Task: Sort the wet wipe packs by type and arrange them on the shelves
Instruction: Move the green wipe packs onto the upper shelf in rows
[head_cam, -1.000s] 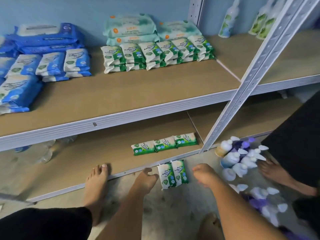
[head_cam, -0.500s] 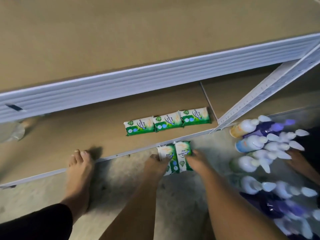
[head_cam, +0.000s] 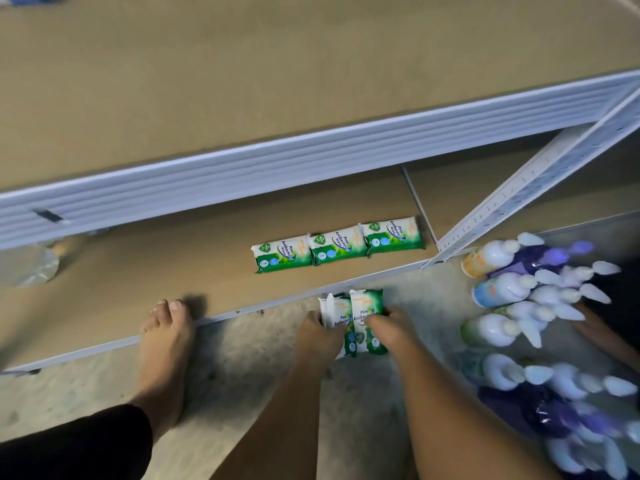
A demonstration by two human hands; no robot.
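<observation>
Head view, steeply downward (close)

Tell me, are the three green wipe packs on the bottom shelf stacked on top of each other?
No, the three green packs lie flat side by side in one row on the bottom shelf.

Three packs point(head_cam: 337, 247) lie in a row on the lower shelf point(head_cam: 173, 271); two packs point(head_cam: 353, 320) on the floor point(head_cam: 242, 358) before it, bottles point(head_cam: 519, 306) right.

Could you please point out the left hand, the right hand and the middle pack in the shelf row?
left hand point(head_cam: 317, 336), head view, knuckles.
right hand point(head_cam: 389, 327), head view, back.
middle pack point(head_cam: 337, 247), head view, printed front.
</observation>
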